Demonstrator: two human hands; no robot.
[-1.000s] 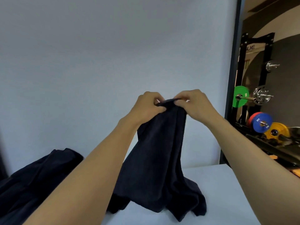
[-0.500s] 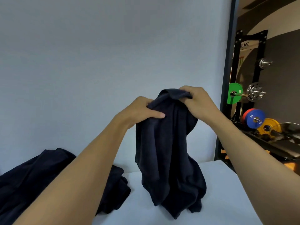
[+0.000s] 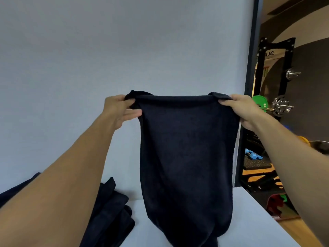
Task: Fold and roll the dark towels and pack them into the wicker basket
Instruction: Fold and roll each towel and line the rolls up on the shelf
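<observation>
Well above the white surface point(image 3: 249, 220), the hands are spread apart, the left hand point(image 3: 119, 111) and the right hand point(image 3: 243, 111) each pinching a top corner of a dark towel point(image 3: 187, 148) stretched between them. It hangs down toward the surface's near edge, its lower end out of view. A heap of dark towels point(image 3: 110, 211) lies by the left edge.

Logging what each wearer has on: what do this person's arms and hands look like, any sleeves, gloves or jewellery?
The left forearm and right forearm are bare to the frame edge, no sleeves. The left hand and right hand wear no gloves, watch, band or visible ring; the towel hides some fingertips.
</observation>
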